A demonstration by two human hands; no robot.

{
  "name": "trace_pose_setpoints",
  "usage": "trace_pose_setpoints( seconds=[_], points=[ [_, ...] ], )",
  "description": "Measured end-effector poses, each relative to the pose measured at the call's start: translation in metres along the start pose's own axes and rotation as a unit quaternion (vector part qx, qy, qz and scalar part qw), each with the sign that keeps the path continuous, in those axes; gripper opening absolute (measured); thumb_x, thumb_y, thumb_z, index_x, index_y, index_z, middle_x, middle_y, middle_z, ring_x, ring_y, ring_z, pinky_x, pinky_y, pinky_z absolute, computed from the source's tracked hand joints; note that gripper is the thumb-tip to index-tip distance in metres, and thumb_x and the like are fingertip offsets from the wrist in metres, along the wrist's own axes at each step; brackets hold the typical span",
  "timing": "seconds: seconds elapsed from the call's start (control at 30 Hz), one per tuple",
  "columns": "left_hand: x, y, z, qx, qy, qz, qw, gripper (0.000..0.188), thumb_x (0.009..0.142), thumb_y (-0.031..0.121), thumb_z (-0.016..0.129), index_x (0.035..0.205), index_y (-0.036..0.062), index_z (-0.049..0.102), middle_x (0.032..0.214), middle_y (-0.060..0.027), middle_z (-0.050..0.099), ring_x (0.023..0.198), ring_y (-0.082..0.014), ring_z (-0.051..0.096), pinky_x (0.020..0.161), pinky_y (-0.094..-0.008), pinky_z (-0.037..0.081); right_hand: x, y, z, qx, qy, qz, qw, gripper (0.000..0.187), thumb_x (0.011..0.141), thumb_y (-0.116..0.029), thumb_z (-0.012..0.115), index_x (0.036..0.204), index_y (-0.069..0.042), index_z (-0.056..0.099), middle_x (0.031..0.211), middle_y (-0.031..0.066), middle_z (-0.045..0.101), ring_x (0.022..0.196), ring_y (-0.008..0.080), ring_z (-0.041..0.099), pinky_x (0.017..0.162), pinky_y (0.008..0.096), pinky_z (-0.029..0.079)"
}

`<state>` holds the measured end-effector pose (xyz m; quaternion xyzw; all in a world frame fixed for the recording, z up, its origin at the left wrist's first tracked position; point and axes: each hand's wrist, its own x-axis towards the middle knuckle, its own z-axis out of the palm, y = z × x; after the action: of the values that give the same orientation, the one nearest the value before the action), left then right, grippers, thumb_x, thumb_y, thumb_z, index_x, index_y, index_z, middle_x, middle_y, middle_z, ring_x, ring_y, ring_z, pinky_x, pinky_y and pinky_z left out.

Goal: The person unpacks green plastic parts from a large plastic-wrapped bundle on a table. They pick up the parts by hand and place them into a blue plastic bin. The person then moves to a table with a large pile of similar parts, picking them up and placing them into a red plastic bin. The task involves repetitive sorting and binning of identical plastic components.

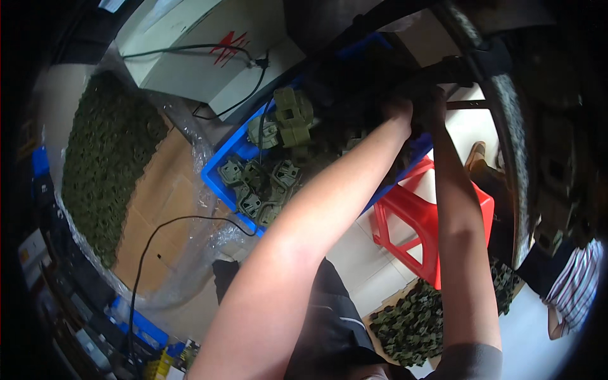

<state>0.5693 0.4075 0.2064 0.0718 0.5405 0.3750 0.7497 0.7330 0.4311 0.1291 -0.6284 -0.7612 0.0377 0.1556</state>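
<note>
Both my arms reach forward over a blue crate [218, 187]. My left hand [399, 112] is above the crate's far right part, close to a dark mass in deep shadow whose kind I cannot make out. My right hand [437, 100] is just to the right of it, beside a dark strap-like bar [446, 66]. The fingers of both hands are lost in the shadow, so whether they hold anything does not show. Olive-green moulded parts [294, 114] are heaped in the left of the crate, with more green pieces [253, 180] near its front left corner.
A red plastic stool [415, 218] stands right of the crate. Left lies a broad pile of dark green pieces [104, 158] beside cardboard [164, 202] and clear plastic film. A black cable [142, 253] crosses there. Another person's striped sleeve [579, 285] shows at the right.
</note>
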Motion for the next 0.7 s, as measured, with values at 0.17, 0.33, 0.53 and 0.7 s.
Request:
trace_pose_setpoints(
  seconds=[0.17, 0.33, 0.53, 0.7],
  points=[
    [-0.042, 0.015, 0.018, -0.004, -0.036, -0.023, 0.999, 0.045, 0.079, 0.032, 0.049, 0.117, 0.0076, 0.044, 0.113, -0.011, 0.048, 0.102, -0.0181, 0.043, 0.085, -0.0333, 0.034, 0.017, 0.084, 0.026, 0.352, 0.006, 0.215, 0.911, 0.035, 0.076, -0.025, 0.05, 0.104, -0.004, 0.051, 0.099, 0.0168, 0.053, 0.092, 0.0293, 0.051, 0.079, 0.0408, 0.042],
    [-0.038, 0.009, -0.05, 0.082, -0.227, 0.111, 0.964, 0.043, 0.08, 0.014, 0.048, 0.122, 0.006, 0.04, 0.114, -0.0131, 0.049, 0.099, -0.0158, 0.047, 0.084, -0.0275, 0.036, 0.02, -0.029, 0.0, -0.065, -0.113, -0.11, 0.985, 0.035, 0.077, -0.021, 0.05, 0.106, -0.001, 0.05, 0.102, 0.0191, 0.053, 0.096, 0.0296, 0.05, 0.082, 0.0394, 0.04],
    [-0.102, 0.057, -0.204, 0.324, -0.181, 0.214, 0.904, 0.041, 0.077, 0.013, 0.052, 0.117, 0.0041, 0.047, 0.104, -0.0069, 0.057, 0.094, -0.0145, 0.053, 0.08, -0.0274, 0.042, 0.049, -0.043, 0.031, 0.096, -0.107, 0.093, 0.985, 0.036, 0.077, -0.019, 0.051, 0.108, 0.0, 0.049, 0.104, 0.0189, 0.052, 0.097, 0.0295, 0.049, 0.083, 0.0385, 0.039],
    [-0.2, 0.12, -0.464, 0.216, 0.328, 0.279, 0.876, 0.036, 0.082, 0.008, 0.043, 0.118, 0.0086, 0.046, 0.102, -0.0071, 0.056, 0.091, -0.0135, 0.054, 0.077, -0.0268, 0.043, 0.016, -0.073, 0.052, 0.068, -0.112, -0.039, 0.991, 0.037, 0.077, -0.017, 0.051, 0.109, 0.0, 0.047, 0.106, 0.0188, 0.052, 0.098, 0.0294, 0.049, 0.085, 0.0378, 0.038]
  ],
)
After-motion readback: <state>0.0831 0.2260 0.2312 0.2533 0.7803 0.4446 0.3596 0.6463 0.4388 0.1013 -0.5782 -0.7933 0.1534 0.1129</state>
